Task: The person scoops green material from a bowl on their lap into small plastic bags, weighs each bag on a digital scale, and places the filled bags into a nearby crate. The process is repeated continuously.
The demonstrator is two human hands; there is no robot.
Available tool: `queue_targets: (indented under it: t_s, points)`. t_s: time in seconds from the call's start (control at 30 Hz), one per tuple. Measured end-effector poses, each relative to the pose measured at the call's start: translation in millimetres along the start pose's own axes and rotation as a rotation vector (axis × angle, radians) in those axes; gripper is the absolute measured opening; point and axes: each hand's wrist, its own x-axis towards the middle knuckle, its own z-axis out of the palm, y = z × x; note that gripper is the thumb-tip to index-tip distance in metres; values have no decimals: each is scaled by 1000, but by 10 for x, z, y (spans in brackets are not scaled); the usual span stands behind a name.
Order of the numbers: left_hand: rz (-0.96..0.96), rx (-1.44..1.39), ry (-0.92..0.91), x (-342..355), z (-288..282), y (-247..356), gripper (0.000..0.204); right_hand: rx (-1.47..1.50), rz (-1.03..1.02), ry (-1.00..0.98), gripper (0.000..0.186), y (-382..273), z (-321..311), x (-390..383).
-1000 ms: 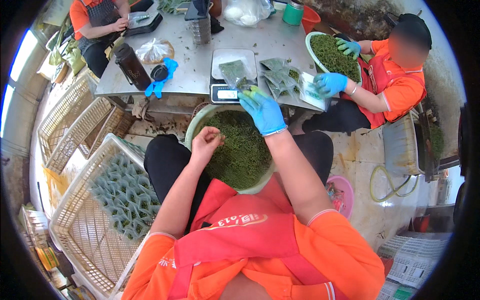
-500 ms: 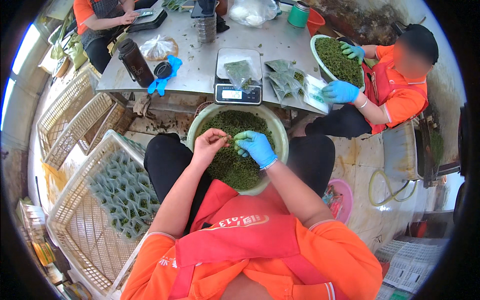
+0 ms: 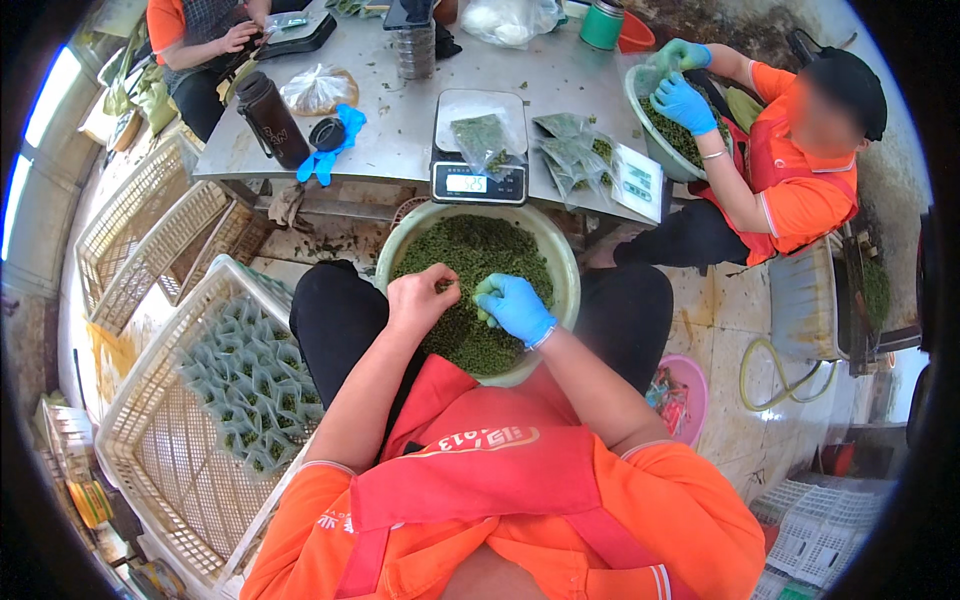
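A wide pale green basin (image 3: 566,290) sits between my knees, filled with small green peppercorns (image 3: 480,250). My left hand (image 3: 422,300), bare, is over the left part of the heap with its fingertips pinched together; whatever they hold is too small to name. To its right is my right hand (image 3: 518,308) in a blue glove, its fingers curled closed and the fingertips stained green. Their grip hides whatever may be inside. The two hands are a little apart. Just beyond the basin, a digital scale (image 3: 479,182) carries one clear bag of peppercorns (image 3: 482,142).
The metal table (image 3: 385,130) holds filled bags (image 3: 578,160), a dark bottle (image 3: 272,122) and a blue glove (image 3: 345,140). On my left stands a crate (image 3: 165,480) with several packed bags (image 3: 250,390). A co-worker (image 3: 790,170) handles another basin at right; a pink basin (image 3: 690,395) is by my right knee.
My hands have drawn slightly apart above the peppercorns. At right, the co-worker has let go of the white card or packet at the table edge and raised both gloved hands over their basin.
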Motion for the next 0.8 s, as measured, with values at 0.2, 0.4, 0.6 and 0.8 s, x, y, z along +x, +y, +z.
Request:
queue_targets:
  t_s: [0.2, 0.4, 0.6, 0.8]
  points:
    - [-114, -14, -22, -23, 42, 22, 13, 43, -27, 34, 7, 34, 59, -37]
    - [-189, -6, -47, -29, 75, 58, 16, 28, -92, 144, 6, 128, 136, -52]
    - [-219, -52, -97, -36, 48, 74, 14, -53, -92, 157, 6, 26, 130, -138]
    - [-363, -416, 4, 207, 26, -475, 16, -82, -102, 86, 10, -28, 124, -352]
